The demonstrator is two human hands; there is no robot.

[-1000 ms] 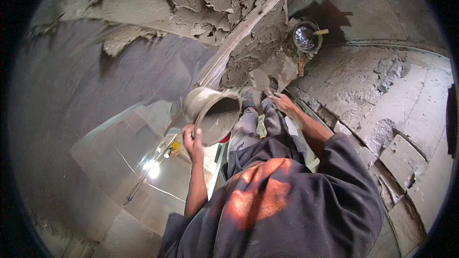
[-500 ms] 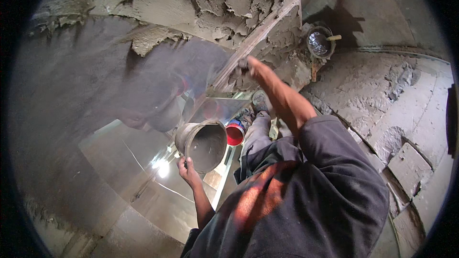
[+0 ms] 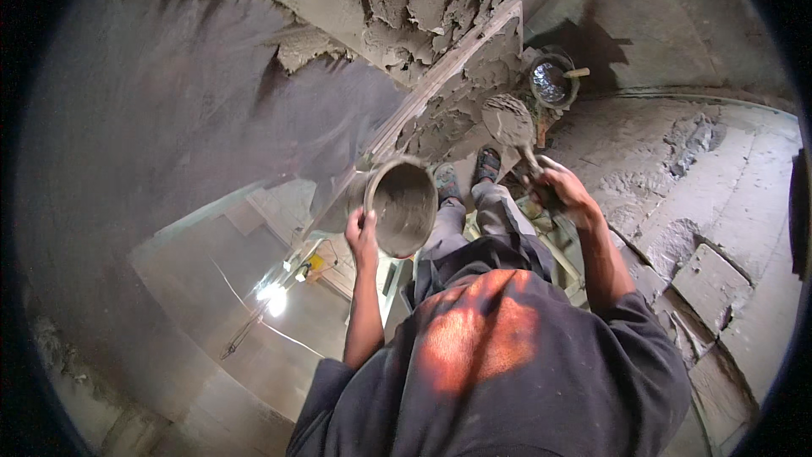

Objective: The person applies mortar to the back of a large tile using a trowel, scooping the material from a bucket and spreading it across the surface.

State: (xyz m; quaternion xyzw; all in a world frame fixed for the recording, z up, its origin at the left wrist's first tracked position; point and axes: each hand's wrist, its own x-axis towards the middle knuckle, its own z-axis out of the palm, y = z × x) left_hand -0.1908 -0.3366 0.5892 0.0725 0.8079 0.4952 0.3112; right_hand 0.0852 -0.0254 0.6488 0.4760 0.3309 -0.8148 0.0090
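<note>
My left hand (image 3: 362, 233) grips the rim of a mortar-smeared bucket (image 3: 404, 207), tilted so that its mouth faces me. Wet grey mortar coats its inside. To the right, my right hand (image 3: 558, 186) is closed round the handle of a round scoop (image 3: 507, 121). Grey mortar covers the scoop's broad head, which points away from me. Just beyond it is the plank edge (image 3: 448, 76) of a wall thickly daubed with rough mortar (image 3: 364, 8). My feet (image 3: 468, 176) stand between the two hands.
A second bucket (image 3: 551, 80) with shiny liquid and a handle across its rim stands at the far right. Loose, mortar-caked boards (image 3: 715, 288) lie on the right. Below left, a bright lamp (image 3: 272, 298) and a white cable (image 3: 288, 332) show on a lower level.
My right hand has come back from the wall to the right side, the scoop now plainly visible. The bucket has moved right and away from me, and the view has shifted.
</note>
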